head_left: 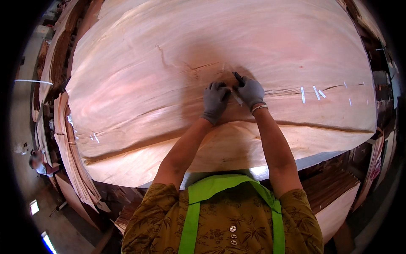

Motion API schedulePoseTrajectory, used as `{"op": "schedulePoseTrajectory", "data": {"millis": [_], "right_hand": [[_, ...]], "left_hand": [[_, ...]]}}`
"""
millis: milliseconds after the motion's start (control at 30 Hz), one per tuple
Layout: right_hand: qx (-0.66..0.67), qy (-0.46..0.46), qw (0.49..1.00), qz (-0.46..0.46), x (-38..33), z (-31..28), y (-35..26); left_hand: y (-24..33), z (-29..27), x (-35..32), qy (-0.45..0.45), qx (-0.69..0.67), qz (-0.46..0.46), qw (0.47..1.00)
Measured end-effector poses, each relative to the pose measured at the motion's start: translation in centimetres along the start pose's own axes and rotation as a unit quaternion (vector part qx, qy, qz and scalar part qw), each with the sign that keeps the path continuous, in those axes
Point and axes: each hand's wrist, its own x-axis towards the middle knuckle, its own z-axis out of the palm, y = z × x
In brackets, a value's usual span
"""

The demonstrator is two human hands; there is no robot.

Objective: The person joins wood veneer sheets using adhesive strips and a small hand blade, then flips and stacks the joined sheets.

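A wide sheet of thin wood veneer point(127, 84) lies in front of me, with cracks along its grain. Both my hands wear grey gloves and rest close together near its middle. My left hand point(215, 101) is closed with curled fingers against the veneer; whatever is in it is hidden. In my right hand point(252, 92) is a slim black tool point(238, 77), perhaps a knife, its end sticking out past the fingers. Between the hands, a short pale strip of tape point(237, 100) lies on the wood. Several similar tape strips point(303, 95) cross a crack farther right.
A raised, wavy veneer edge point(139, 149) runs along the near side. Stacked veneer sheets point(72, 148) stand at the left, and another stack point(334, 199) sits at the lower right. Another person point(40, 165) is far off at the left.
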Motion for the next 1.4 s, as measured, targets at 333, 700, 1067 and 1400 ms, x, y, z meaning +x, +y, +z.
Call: {"op": "schedulePoseTrajectory", "data": {"millis": [333, 700, 1067, 1400], "right_hand": [[0.009, 0.02, 1.0, -0.015, 0.5, 0.7, 0.6], [0.119, -0.002, 0.992, -0.042, 1.6, 1.2, 2.5], [0.475, 0.004, 0.877, 0.077, -6.4, -2.8, 6.0], [0.522, 0.202, 0.796, 0.231, -19.5, -4.0, 18.5]], "left_hand": [[0.9, -0.8, -1.1, 0.025, 0.058, 0.031, 0.998], [1.8, -0.9, 1.0, -0.031, 0.084, -0.072, 0.993], [1.9, -0.7, 2.6, -0.051, 0.117, -0.087, 0.988], [0.7, 0.4, 1.9, 0.032, 0.043, -0.116, 0.992]]}}
